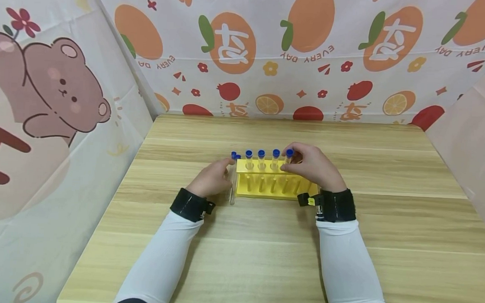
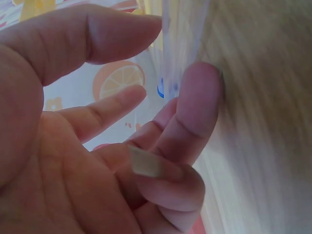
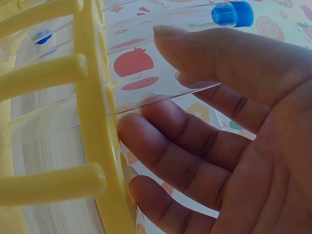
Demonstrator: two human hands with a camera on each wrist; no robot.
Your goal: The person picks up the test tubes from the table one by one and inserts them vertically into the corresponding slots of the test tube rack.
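A yellow rack [image 1: 273,185] stands on the wooden table [image 1: 384,248]. Just left of the rack, a clear blue-capped tube [image 1: 233,178] is pinched upright by the left hand [image 1: 210,178]. At the rack's right end, another tube [image 1: 288,159] is pinched by the right hand [image 1: 312,168].

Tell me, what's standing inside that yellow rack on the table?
The yellow rack holds clear tubes with blue caps, four in a row; the right hand grips the end one. That hand covers the rack's right end, so anything there is hidden.
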